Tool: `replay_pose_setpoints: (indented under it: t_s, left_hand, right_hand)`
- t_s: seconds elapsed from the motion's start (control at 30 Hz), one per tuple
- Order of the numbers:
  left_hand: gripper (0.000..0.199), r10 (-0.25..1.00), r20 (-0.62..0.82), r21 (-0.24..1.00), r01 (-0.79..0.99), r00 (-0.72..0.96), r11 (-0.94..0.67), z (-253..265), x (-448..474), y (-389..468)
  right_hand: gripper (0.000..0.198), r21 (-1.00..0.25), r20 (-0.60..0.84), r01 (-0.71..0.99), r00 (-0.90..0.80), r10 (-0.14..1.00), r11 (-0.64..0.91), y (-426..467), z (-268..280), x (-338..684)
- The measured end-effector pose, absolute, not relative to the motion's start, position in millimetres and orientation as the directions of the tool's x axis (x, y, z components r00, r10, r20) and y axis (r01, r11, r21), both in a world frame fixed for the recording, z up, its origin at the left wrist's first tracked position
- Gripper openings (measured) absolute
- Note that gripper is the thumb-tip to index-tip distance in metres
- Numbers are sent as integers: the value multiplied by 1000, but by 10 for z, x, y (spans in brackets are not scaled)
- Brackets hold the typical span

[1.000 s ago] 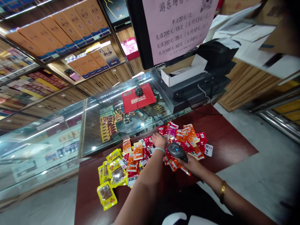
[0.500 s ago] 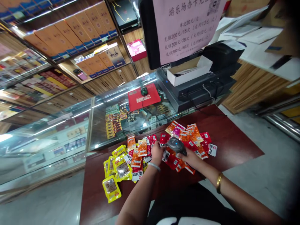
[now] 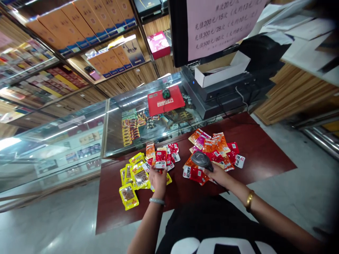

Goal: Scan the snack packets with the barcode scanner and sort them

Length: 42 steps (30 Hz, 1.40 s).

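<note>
My right hand (image 3: 217, 174) is wrapped round the handle of a dark barcode scanner (image 3: 201, 159). Below and beyond the scanner head lies a pile of orange and red snack packets (image 3: 221, 144), partly covered by it. My left hand (image 3: 158, 181) is closed at the lower edge of a red snack packet (image 3: 161, 158), which lies over the left-hand pile. Around that hand are more red packets (image 3: 173, 148), an orange packet (image 3: 150, 150) and several yellow snack packets (image 3: 140, 177). The fingertips of my left hand are partly hidden.
The packets lie on a dark red-brown board (image 3: 116, 218). Behind it stands a glass display counter (image 3: 113, 141) with a red mat (image 3: 156, 102) and a mouse (image 3: 166, 93). A monitor (image 3: 178, 42) and an open white box (image 3: 212, 77) on dark equipment stand at the back right.
My left hand has moved left from between the piles to the left-hand pile, where a red packet now lies at its fingers. The right hand still holds the scanner; the view has shifted slightly.
</note>
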State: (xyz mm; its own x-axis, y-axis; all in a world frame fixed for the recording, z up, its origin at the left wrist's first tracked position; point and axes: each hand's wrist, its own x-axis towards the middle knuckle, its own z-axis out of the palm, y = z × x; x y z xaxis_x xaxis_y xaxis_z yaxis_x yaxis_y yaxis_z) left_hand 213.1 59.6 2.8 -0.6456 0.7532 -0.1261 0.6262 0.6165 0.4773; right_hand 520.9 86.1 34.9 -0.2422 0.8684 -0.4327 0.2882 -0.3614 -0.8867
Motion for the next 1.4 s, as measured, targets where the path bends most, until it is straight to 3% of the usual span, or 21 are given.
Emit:
replay_pose_setpoints:
  t_s: [0.07,0.1,0.2,0.27,0.33,0.43,0.53,0.63,0.83,0.97,1.07,1.2,1.4]
  left_hand:
    - [76,802,-17,310,759,-597,572,72,2204,498]
    - [73,852,-19,284,814,-524,507,85,2293,481]
    - [56,977,-179,304,938,-118,168,78,2678,543]
    - [50,954,-270,342,939,129,-30,44,2929,635]
    - [43,914,-328,341,932,238,-121,8,3089,723]
    - [34,883,-423,302,950,205,-76,-26,3101,801]
    - [38,852,-518,305,947,79,98,-48,2917,802]
    - [38,864,-503,370,901,-9,225,-76,2705,754]
    - [15,853,-515,510,769,-85,385,-185,2513,626]
    - [3,879,-466,643,644,-100,414,-283,2453,543]
    - [9,879,-457,743,485,-134,460,-317,2411,508]
    - [18,828,-533,775,293,-171,559,-286,2408,511]
    - [12,821,-527,727,383,-221,570,-167,2365,499]
  right_hand:
    - [58,-866,-487,261,-247,838,-426,766,274,5270]
    - [57,-864,-495,243,-250,832,-441,725,253,5292]
    - [57,-871,-486,213,-240,840,-444,637,258,5334]
    - [57,-866,-493,220,-228,840,-449,596,302,5351]
    - [56,-855,-510,230,-221,831,-464,551,351,5366]
    - [56,-841,-532,235,-205,821,-487,470,403,5383]
    - [56,-847,-524,235,-210,826,-477,407,425,5380]
    - [56,-866,-491,244,-252,834,-436,390,433,5333]
    - [53,-865,-486,291,-282,827,-409,406,407,5182]
    - [51,-860,-496,301,-302,814,-412,391,404,5168]
    - [49,-850,-513,312,-311,800,-424,384,450,5168]
    - [49,-867,-479,318,-328,814,-383,411,544,5122]
    - [53,-889,-439,307,-369,819,-339,453,590,5010]
